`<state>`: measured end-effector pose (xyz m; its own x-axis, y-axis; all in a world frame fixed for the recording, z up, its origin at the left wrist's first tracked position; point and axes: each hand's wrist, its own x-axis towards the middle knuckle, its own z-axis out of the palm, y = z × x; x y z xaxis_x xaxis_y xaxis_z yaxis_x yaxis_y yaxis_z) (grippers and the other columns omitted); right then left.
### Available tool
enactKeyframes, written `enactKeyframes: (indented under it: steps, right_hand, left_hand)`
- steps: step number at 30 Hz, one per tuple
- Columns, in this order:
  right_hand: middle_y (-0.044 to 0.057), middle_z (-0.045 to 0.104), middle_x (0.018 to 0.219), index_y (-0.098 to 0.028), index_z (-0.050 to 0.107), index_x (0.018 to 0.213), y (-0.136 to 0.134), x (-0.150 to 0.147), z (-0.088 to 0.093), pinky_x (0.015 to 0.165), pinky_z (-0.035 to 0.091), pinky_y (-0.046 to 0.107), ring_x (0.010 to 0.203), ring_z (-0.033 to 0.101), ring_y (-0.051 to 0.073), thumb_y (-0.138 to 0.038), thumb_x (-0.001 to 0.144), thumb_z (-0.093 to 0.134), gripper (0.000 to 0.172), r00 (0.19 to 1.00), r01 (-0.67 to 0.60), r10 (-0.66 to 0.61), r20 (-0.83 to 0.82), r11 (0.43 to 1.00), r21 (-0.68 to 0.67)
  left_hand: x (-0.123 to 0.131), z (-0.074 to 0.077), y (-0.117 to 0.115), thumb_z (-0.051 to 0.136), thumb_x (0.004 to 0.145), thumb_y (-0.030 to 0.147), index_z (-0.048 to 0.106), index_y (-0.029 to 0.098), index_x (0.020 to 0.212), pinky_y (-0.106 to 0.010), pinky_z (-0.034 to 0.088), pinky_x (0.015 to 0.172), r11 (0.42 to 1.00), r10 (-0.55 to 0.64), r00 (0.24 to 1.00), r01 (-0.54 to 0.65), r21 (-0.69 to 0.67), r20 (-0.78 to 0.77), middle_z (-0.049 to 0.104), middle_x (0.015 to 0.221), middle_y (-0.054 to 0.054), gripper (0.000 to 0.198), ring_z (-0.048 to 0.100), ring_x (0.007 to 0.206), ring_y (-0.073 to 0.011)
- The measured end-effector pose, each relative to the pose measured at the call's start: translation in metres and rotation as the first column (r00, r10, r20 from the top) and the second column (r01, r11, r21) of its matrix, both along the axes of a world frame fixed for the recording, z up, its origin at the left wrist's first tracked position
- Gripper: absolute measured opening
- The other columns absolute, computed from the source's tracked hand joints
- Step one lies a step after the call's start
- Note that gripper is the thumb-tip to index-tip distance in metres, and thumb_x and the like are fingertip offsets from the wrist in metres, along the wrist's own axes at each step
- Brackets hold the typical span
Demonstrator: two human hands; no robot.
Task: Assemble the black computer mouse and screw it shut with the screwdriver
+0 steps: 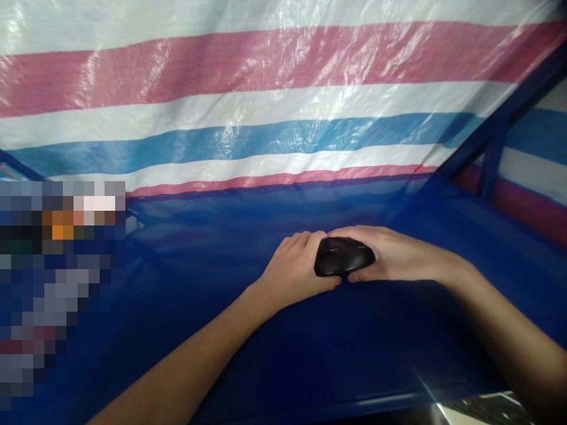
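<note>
A black computer mouse (344, 257) is held between both hands above a glossy blue surface (199, 236). My left hand (297, 262) grips its left end, thumb along the near side and fingers curled around the far side. From the right, my right hand (385, 254) closes on the other end, its thumb under the near edge and its fingers reaching over the far edge. The fingertips on the far side are partly hidden behind the mouse. Whether the mouse touches the surface below, I cannot tell.
A striped plastic sheet (266, 65) in white, red and blue hangs behind the surface. A dark blue frame bar (500, 124) slants up at the right. The left edge is pixelated. At the bottom right, something shiny (487, 410) lies beyond the near edge.
</note>
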<state>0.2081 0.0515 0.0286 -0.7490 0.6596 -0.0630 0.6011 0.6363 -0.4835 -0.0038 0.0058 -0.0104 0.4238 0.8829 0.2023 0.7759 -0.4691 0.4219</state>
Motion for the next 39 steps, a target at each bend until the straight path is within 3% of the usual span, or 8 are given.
enactKeyframes:
  steps: [18,39]
  right_hand:
    - [0.002,0.057,0.129,-0.032,0.046,0.133,0.0015,0.0012,-0.0022,0.099,0.038,0.042,0.118,0.051,0.029,-0.051,0.066,0.07,0.073,0.999,0.013,-0.012,0.032,0.999,-0.035]
    - [0.003,0.058,0.129,-0.03,0.048,0.131,-0.0003,-0.0013,0.0025,0.099,0.038,0.042,0.117,0.052,0.029,-0.049,0.069,0.068,0.068,1.0,0.0,0.001,0.011,0.999,-0.052]
  left_hand:
    - [-0.0014,-0.0027,0.0019,0.069,0.065,0.046,0.048,0.022,0.116,-0.042,0.042,0.088,1.0,-0.023,1.0,0.023,0.002,0.01,0.06,0.114,-0.007,0.06,0.055,0.104,-0.0289]
    - [-0.0011,-0.0013,0.0017,0.067,0.068,0.045,0.048,0.022,0.113,-0.04,0.041,0.087,1.0,-0.025,1.0,0.025,-0.015,-0.017,0.062,0.11,-0.006,0.054,0.055,0.103,-0.0276]
